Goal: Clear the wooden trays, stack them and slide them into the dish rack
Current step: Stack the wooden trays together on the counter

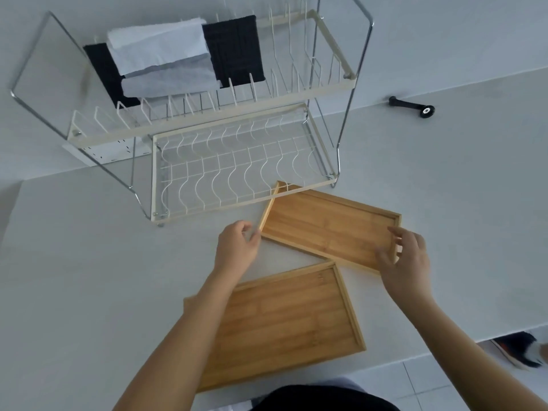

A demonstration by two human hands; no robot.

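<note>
Two empty wooden trays lie on the white counter. The far tray point(326, 225) sits angled, its far corner touching the front of the dish rack's lower tier point(237, 170). My left hand point(237, 247) is at that tray's left end, fingers curled at the rim. My right hand point(404, 256) grips its right end, thumb inside the rim. The near tray point(284, 318) lies flat by the counter's front edge, partly hidden under my left forearm. The two-tier dish rack point(326, 87) stands at the back.
White and black folded cloths point(166, 54) lie on the rack's upper tier. A small black tool point(412, 106) rests on the counter at the right. A white socket plate point(109, 149) is on the wall behind the rack. A shoe point(516, 348) shows on the floor.
</note>
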